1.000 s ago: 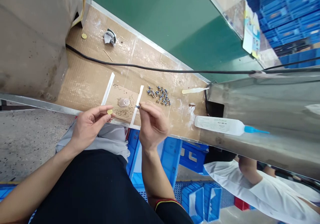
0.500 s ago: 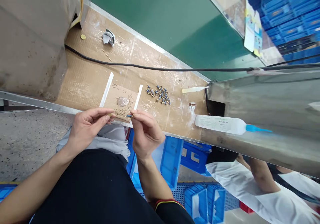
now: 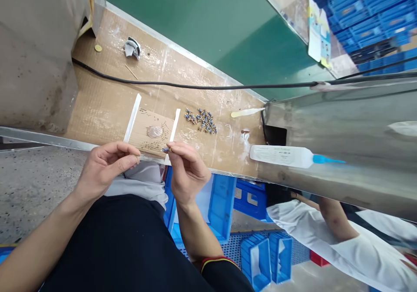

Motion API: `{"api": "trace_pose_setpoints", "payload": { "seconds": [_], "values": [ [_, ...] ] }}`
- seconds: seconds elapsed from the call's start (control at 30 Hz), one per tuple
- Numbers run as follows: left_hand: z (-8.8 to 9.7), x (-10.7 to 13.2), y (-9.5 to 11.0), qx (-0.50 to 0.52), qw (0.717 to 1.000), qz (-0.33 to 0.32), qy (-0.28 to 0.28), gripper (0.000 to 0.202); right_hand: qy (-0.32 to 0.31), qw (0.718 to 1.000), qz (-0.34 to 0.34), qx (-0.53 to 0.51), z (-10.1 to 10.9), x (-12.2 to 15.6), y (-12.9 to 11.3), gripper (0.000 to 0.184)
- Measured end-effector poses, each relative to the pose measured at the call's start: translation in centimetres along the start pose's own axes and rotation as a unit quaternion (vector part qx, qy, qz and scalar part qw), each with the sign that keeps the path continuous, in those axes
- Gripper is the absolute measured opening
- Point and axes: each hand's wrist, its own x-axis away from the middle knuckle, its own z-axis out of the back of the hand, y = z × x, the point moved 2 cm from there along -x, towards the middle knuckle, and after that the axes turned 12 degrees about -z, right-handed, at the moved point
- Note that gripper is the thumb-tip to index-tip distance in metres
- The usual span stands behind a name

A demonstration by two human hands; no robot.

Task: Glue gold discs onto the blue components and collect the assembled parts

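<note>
My right hand (image 3: 189,175) pinches a small blue-and-brass part (image 3: 165,150) between thumb and forefinger, just over the bench's front edge. To its left, my left hand (image 3: 103,169) is closed in a pinch. Whatever tiny thing lies at its fingertips is too small to name. Beyond the hands, a cardboard sheet (image 3: 149,117) lies between two white tape strips, with many tiny dark slivers and a clear round blob (image 3: 154,131) on it. Right of the sheet is a loose pile of similar blue-and-brass parts (image 3: 206,121).
A white bottle with a blue nozzle (image 3: 282,156) lies at the right, near a pale flat stick (image 3: 247,112). A black cable (image 3: 195,86) crosses the bench. Blue crates (image 3: 221,209) stand below the edge. Another person's arm (image 3: 337,218) shows at lower right.
My left hand has drawn slightly away from the right one and toward my body. The brass-coloured bit seen at its fingertips is now hardly visible. The whole view has shifted a little.
</note>
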Motion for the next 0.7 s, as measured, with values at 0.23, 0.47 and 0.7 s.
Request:
{"api": "trace_pose_setpoints", "payload": {
  "seconds": [0.23,0.47,0.7],
  "values": [
    [-1.2,0.3,0.1,0.014,0.999,0.041,-0.016,0.017,-0.010,1.000,0.001,-0.002,0.0,0.1,-0.5,0.025],
    [-1.4,0.9,0.2,-0.039,0.997,0.059,-0.007,0.033,-0.044,0.997,0.048,0.036,-0.5,0.6,-1.5,0.026],
    [-1.4,1.1,0.8,-0.168,0.985,-0.003,-0.043,0.029,-0.083,0.988,0.109,0.066,-1.3,0.7,-2.0,0.031]
  ]
}}
